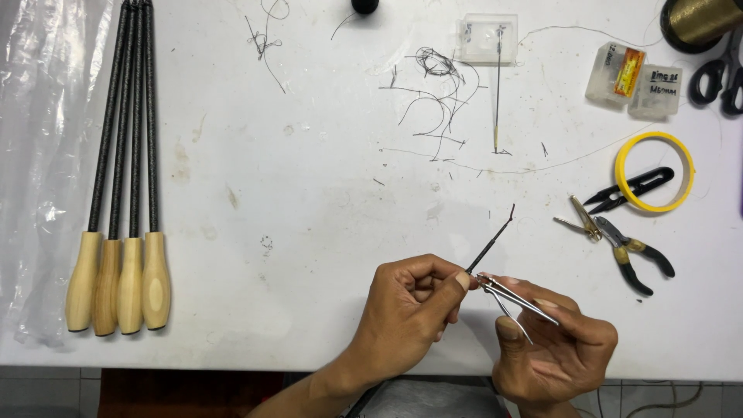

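The left hand [410, 310] pinches a thin dark rod [491, 246] between thumb and forefinger, its grip closed on the rod's lower end, so the rod slants up and away from the fingertips, ending in a slightly reddish tip above the white counter [309, 193]. The right hand [553, 348] has its grip closed around slim metal tweezers [515, 298], whose shiny points meet the rod right at the left hand's fingertips; the two hands are almost touching there. The rod looks stiff, matte and very narrow, the tweezers smooth and silvery. To the right of the hands lie small pliers [635, 259] with black and yellow handles, and beyond them a round yellow tape roll [623, 166] with black thread snips [631, 186] lying inside its ring. Far to the left of the hands lie four long black rods with pale wooden handles [120, 286], side by side, rounded and smooth. Above the hands, loose dark thread scraps [437, 93] curl on the scuffed counter.
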